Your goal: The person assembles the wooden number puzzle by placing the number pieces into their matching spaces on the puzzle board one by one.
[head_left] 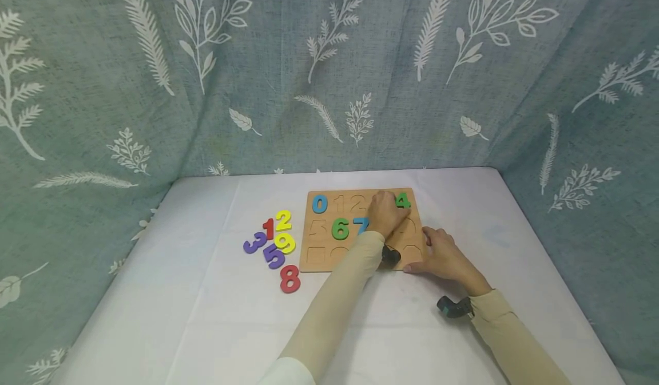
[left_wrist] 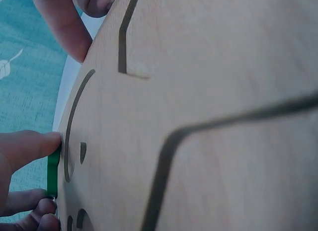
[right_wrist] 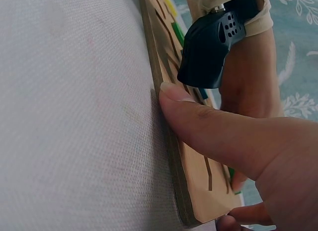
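Observation:
A wooden number puzzle board (head_left: 318, 265) lies on the table. My left hand (head_left: 383, 213) reaches across it and pinches the green number 4 (head_left: 403, 200) at the upper right; in the left wrist view the green piece (left_wrist: 52, 176) shows between thumb and fingers. At the board's near right corner my right hand (head_left: 447, 256) grips the edge, its thumb (right_wrist: 198, 119) along the near side and its fingers around the right side. The blue 0 (head_left: 320, 203), green 6 (head_left: 340, 229) and blue 7 (head_left: 361, 223) sit in the board, the 7 partly hidden.
Left of the board lie loose numbers: yellow 2 (head_left: 283, 221), red 1 (head_left: 268, 229), purple 3 (head_left: 254, 242), yellow 9 (head_left: 285, 242), purple 5 (head_left: 274, 256) and red 8 (head_left: 290, 279). A white cloth (head_left: 216, 316) covers the table. Leaf-patterned curtains (head_left: 278, 87) surround it.

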A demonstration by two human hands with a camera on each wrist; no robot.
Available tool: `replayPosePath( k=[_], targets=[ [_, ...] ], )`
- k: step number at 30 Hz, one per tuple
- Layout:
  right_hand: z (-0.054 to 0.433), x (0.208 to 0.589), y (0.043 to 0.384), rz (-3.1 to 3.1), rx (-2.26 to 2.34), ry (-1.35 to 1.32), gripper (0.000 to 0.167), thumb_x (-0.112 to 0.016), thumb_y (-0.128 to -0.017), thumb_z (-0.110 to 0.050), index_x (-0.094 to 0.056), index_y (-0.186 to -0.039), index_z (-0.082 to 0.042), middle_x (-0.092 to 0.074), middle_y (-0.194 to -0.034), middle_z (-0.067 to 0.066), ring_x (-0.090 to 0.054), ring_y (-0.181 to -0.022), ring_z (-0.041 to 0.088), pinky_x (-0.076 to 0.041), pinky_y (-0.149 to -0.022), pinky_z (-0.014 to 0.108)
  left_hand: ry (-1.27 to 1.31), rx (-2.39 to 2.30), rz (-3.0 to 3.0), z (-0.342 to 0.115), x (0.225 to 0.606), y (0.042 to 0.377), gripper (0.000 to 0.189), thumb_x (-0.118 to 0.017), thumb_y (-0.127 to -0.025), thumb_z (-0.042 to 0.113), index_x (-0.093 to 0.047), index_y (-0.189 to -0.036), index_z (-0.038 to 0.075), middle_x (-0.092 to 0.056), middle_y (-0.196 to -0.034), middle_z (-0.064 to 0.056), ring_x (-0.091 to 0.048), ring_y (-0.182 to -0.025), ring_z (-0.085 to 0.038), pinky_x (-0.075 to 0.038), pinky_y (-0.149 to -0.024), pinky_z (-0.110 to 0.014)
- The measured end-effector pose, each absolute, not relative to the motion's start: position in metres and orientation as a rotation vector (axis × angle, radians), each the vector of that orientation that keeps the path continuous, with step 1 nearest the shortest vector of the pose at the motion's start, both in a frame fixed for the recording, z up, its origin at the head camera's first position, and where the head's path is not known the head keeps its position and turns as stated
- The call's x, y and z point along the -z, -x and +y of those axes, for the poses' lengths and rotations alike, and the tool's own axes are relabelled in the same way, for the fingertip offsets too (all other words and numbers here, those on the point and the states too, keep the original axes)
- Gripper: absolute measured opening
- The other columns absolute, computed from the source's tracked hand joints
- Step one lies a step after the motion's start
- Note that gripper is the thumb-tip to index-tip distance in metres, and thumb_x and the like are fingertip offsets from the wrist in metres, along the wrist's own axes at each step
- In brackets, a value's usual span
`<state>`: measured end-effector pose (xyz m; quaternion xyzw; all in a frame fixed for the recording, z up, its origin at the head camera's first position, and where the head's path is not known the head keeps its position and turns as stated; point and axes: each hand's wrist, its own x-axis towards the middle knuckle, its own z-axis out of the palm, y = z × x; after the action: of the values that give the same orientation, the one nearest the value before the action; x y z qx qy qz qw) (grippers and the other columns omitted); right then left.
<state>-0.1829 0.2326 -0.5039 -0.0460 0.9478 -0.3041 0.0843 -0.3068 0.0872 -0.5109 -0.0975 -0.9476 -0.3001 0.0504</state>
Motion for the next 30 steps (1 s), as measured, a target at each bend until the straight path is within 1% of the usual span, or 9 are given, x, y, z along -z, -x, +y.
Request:
replayPosePath(
  k=[10, 13, 15, 17, 19, 21, 23, 27, 30],
  targets=[
    [0.231, 0.502, 0.181, 2.826, 0.896, 0.124, 0.117, -0.092, -0.07, -0.054, -0.037, -0.151, 0.011, -0.055, -0.113, 0.018, -0.048, -0.104, 0.03, -0.045, -0.079, 0.037, 0.295, 0.894, -2.873, 0.088, 0.511, 0.306, 0.044, -0.085, -0.084, 0.032, -0.052, -0.061, 0.014, -0.053, -0.078, -0.001, -0.046, -0.067, -0.012, -0.038, -0.056, -0.024],
    [0.231, 0.502, 0.181, 2.823, 0.892, 0.124, 0.118, -0.092, -0.07, -0.055, -0.037, -0.151, 0.011, -0.055, -0.114, 0.018, -0.048, -0.104, 0.03, -0.046, -0.079, 0.037, 0.295, 0.907, -2.883, 0.087, 0.51, 0.305, 0.042, -0.085, -0.084, 0.033, -0.057, -0.063, 0.011, -0.056, -0.08, -0.003, -0.05, -0.069, -0.014, -0.042, -0.058, -0.027],
    [0.232, 0.502, 0.181, 2.824, 0.885, 0.125, 0.118, -0.092, -0.07, -0.056, -0.037, -0.151, 0.011, -0.055, -0.114, 0.018, -0.049, -0.104, 0.03, -0.046, -0.08, 0.038, 0.304, 0.93, -2.887, 0.086, 0.508, 0.304, 0.036, -0.084, -0.085, 0.034, -0.065, -0.07, 0.007, -0.063, -0.086, -0.006, -0.058, -0.075, -0.018, -0.049, -0.063, -0.03],
    [0.232, 0.502, 0.181, 2.823, 0.885, 0.125, 0.118, -0.091, -0.071, -0.056, -0.037, -0.151, 0.01, -0.055, -0.115, 0.018, -0.049, -0.105, 0.031, -0.047, -0.081, 0.039, 0.315, 0.957, -2.886, 0.082, 0.506, 0.303, 0.032, -0.083, -0.086, 0.033, -0.073, -0.084, 0.003, -0.069, -0.099, -0.01, -0.065, -0.088, -0.022, -0.056, -0.074, -0.033],
    [0.231, 0.501, 0.181, 2.821, 0.887, 0.122, 0.117, -0.091, -0.071, -0.056, -0.037, -0.152, 0.01, -0.055, -0.116, 0.019, -0.049, -0.105, 0.031, -0.047, -0.082, 0.041, 0.329, 0.989, -2.884, 0.077, 0.502, 0.302, 0.036, -0.081, -0.088, 0.033, -0.076, -0.101, -0.001, -0.071, -0.112, -0.013, -0.069, -0.102, -0.027, -0.058, -0.086, -0.036],
    [0.231, 0.501, 0.181, 2.816, 0.885, 0.117, 0.117, -0.091, -0.071, -0.056, -0.037, -0.152, 0.01, -0.055, -0.117, 0.02, -0.049, -0.106, 0.032, -0.048, -0.083, 0.042, 0.345, 1.026, -2.871, 0.071, 0.496, 0.302, 0.044, -0.081, -0.089, 0.033, -0.075, -0.115, -0.002, -0.07, -0.121, -0.015, -0.068, -0.113, -0.03, -0.058, -0.095, -0.039],
    [0.23, 0.5, 0.18, 2.811, 0.881, 0.105, 0.118, -0.091, -0.071, -0.056, -0.036, -0.152, 0.01, -0.054, -0.119, 0.021, -0.05, -0.108, 0.033, -0.049, -0.086, 0.045, 0.361, 1.069, -2.855, 0.062, 0.49, 0.3, 0.047, -0.08, -0.091, 0.033, -0.073, -0.12, -0.004, -0.07, -0.122, -0.016, -0.068, -0.114, -0.031, -0.058, -0.096, -0.04],
    [0.226, 0.498, 0.18, 2.788, 0.874, 0.057, 0.12, -0.091, -0.071, -0.055, -0.034, -0.154, 0.01, -0.05, -0.127, 0.026, -0.049, -0.114, 0.037, -0.05, -0.093, 0.052, 0.374, 1.175, -2.8, 0.041, 0.475, 0.296, 0.049, -0.08, -0.091, 0.032, -0.072, -0.122, -0.005, -0.069, -0.118, -0.016, -0.068, -0.106, -0.029, -0.058, -0.088, -0.04],
    [0.224, 0.496, 0.179, 2.771, 0.891, 0.025, 0.12, -0.092, -0.073, -0.052, -0.031, -0.155, 0.012, -0.044, -0.134, 0.031, -0.045, -0.121, 0.041, -0.048, -0.1, 0.058, 0.368, 1.189, -2.774, 0.024, 0.465, 0.292, 0.051, -0.079, -0.091, 0.035, -0.072, -0.124, -0.003, -0.069, -0.115, -0.014, -0.066, -0.102, -0.026, -0.057, -0.086, -0.039]
  ],
)
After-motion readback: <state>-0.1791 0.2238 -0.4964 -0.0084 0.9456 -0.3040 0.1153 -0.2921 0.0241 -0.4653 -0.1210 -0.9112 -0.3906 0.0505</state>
